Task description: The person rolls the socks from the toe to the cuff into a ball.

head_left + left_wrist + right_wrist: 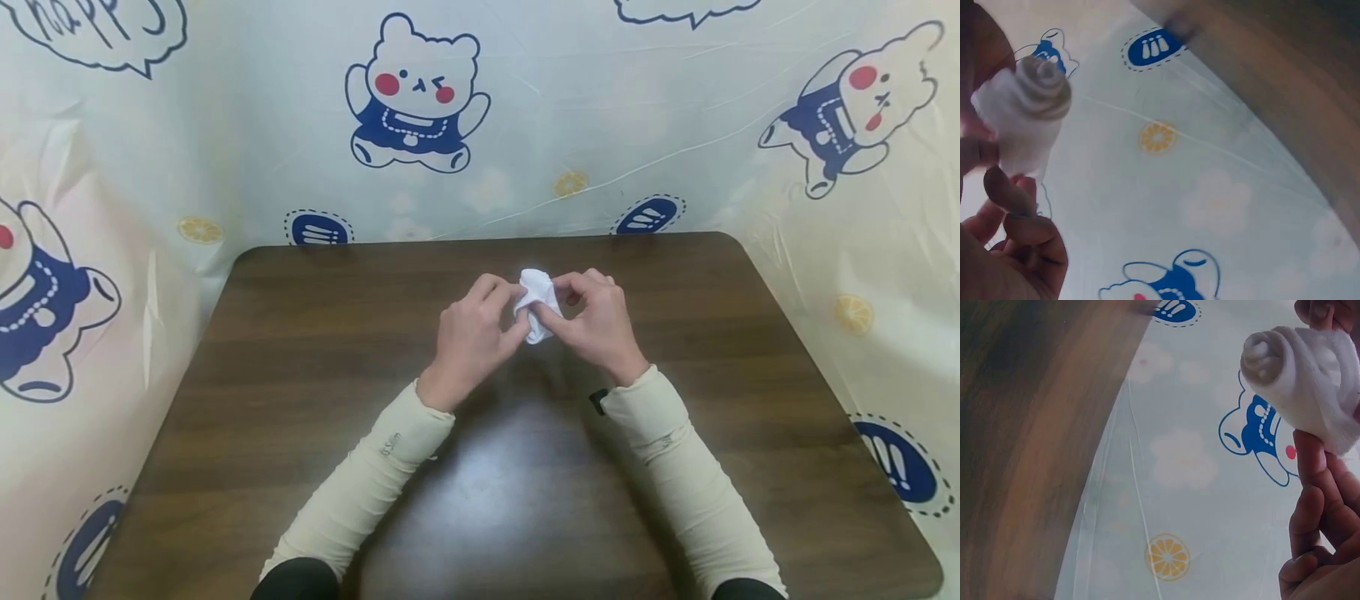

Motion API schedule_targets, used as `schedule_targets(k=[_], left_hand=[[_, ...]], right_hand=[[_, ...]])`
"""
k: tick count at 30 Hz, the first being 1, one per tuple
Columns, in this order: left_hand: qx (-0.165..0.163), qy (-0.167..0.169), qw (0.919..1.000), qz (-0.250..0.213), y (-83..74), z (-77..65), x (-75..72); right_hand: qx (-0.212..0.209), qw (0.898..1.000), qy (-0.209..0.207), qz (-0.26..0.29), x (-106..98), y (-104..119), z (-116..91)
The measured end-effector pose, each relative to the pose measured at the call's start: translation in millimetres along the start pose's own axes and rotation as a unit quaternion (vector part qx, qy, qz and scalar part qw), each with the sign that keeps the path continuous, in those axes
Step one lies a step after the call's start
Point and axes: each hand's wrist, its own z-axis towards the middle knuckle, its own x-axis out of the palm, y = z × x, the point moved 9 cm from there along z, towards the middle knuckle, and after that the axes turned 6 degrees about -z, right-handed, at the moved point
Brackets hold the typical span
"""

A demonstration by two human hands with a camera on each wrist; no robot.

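A white sock (537,287), rolled into a small bundle, is held in the air over the far middle of the table. My left hand (472,333) pinches its left side between thumb and fingers. From the other side my right hand (602,323) grips it, the thumb laid across its front. In the left wrist view, the coiled end of the sock (1044,94) faces up. The right wrist view shows the same spiral at one end of the sock (1310,387) and an opened fold at the other. Fingers partly cover the bundle.
A dark brown wooden table (300,400) with rounded corners lies under my arms. Behind and beside it hangs a pale curtain (540,108) printed with cartoon bears and orange slices. A small black object (597,402) shows at the right sleeve cuff.
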Motion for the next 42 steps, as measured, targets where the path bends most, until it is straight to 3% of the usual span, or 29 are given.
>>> schedule_targets(k=[2,4,5,8,9,11,14,18,21,24,27,31,36,39,42], left_hand=[[-0.005,-0.014,0.9994,-0.032,1.5,-0.4,-1.0],[-0.038,-0.025,0.9930,-0.109,6.5,0.0,-2.7],[-0.058,-0.027,0.9859,-0.155,9.1,0.1,-2.9],[-0.124,-0.026,0.9523,-0.277,17.5,-0.8,-0.4],[-0.134,-0.024,0.9450,-0.297,18.9,-1.0,0.6],[-0.136,-0.015,0.9408,-0.310,19.2,-0.5,1.9],[-0.101,-0.009,0.9534,-0.284,16.9,2.7,1.1],[-0.062,-0.016,0.9677,-0.244,16.0,7.4,-2.7],[-0.079,-0.017,0.9703,-0.228,22.9,6.6,-2.6],[-0.111,-0.004,0.9711,-0.211,33.5,2.8,1.9],[-0.127,0.013,0.9735,-0.189,42.7,-0.5,6.2],[-0.130,0.032,0.9749,-0.178,47.2,-4.8,7.2],[-0.135,0.058,0.9684,-0.202,43.7,-7.6,12.8],[-0.139,0.055,0.9638,-0.221,39.7,-4.6,10.9],[-0.148,0.053,0.9610,-0.227,39.2,-1.4,6.1]], right_hand=[[0.000,1.000,-0.005,-0.008,0.1,1.8,-0.1],[0.012,1.000,-0.009,-0.026,-0.2,0.9,0.3],[0.022,0.999,-0.010,-0.035,-0.9,-1.0,0.9],[0.056,0.997,-0.013,-0.058,-4.6,-7.5,2.5],[0.065,0.996,-0.012,-0.064,-5.6,-9.4,2.8],[0.073,0.995,-0.005,-0.066,-6.6,-10.4,3.3],[0.049,0.995,0.014,-0.081,-5.1,-2.8,3.1],[-0.054,0.987,0.054,-0.143,3.0,18.1,2.3],[-0.130,0.972,0.073,-0.180,10.7,31.0,-2.4],[-0.162,0.970,0.076,-0.163,15.4,33.9,-8.2],[-0.155,0.981,0.066,-0.101,16.0,29.0,-12.3],[-0.102,0.993,0.054,0.025,12.9,17.5,-16.3],[-0.037,0.984,0.039,0.172,9.1,8.1,-20.7],[-0.041,0.985,0.062,0.156,15.2,11.9,-21.7],[-0.062,0.990,0.096,0.081,23.8,21.0,-22.3]])
